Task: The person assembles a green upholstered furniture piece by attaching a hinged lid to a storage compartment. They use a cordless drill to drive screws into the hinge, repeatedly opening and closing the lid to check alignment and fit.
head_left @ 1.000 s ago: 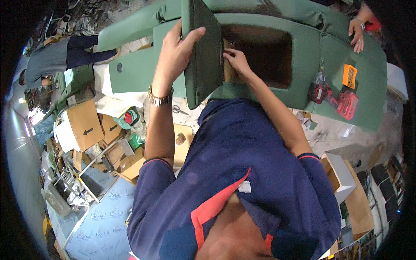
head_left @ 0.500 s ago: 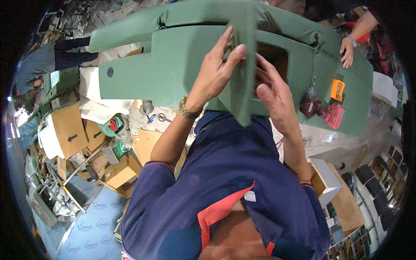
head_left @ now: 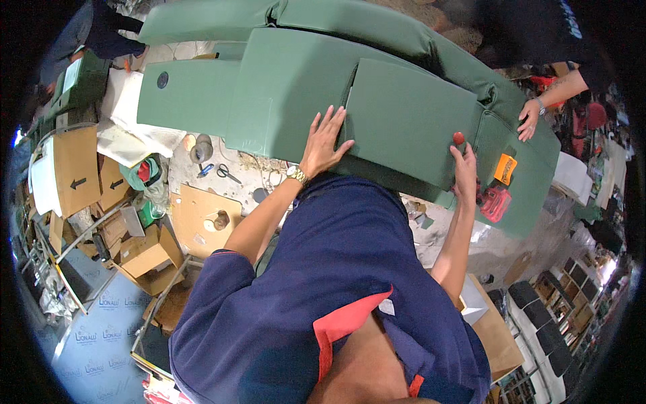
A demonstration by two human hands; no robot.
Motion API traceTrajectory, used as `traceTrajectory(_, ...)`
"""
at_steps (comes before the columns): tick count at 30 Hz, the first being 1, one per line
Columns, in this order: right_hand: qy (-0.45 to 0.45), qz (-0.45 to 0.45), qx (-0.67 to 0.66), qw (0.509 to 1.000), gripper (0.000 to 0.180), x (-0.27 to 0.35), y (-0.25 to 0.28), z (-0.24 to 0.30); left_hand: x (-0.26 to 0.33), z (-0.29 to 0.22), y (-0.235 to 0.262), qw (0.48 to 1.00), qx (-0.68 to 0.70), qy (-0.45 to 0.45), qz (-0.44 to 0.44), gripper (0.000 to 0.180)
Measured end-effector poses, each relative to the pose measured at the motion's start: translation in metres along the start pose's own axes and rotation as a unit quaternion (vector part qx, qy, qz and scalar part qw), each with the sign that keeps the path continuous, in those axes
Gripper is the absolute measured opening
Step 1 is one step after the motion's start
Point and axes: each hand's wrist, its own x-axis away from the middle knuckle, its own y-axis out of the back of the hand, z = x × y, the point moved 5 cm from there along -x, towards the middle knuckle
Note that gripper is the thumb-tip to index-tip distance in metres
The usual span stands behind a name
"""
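A flat green upholstered panel [head_left: 410,114] lies across the top of a long green padded seat [head_left: 282,81], covering the place of the opening. My left hand [head_left: 323,148] rests flat on the green cover just left of the panel's edge, fingers spread and holding nothing. By the panel's right edge my right hand [head_left: 464,168] has its fingers closed around a small red round-ended piece [head_left: 459,138]; its lower part is hidden by the fingers. Beyond my right hand lie a red power tool [head_left: 496,203] and an orange packet [head_left: 505,168].
At the right another person's hand [head_left: 529,121] rests on the seat. Scissors [head_left: 228,174], a tape roll [head_left: 201,151] and a pale board [head_left: 202,219] lie at the left. Cardboard boxes [head_left: 87,168] stand farther left. A second person's dark-clothed legs [head_left: 111,30] show at upper left.
The panel, upright between my hands before, now lies flat on the seat. My left hand has come down onto the cover. My right hand has moved right, with the red piece at its fingertips.
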Motion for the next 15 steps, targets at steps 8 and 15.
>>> traceTrajectory(8,-0.014,-0.027,-0.03,0.999,0.045,-0.05,-0.017,-0.068,0.009,0.001,-0.007,0.999,-0.022,0.007,-0.044,0.08)
traceTrajectory(15,0.122,-0.22,0.242,0.937,0.064,-0.036,-0.022,-0.044,0.013,-0.002,-0.011,0.994,-0.093,0.032,-0.041,0.073)
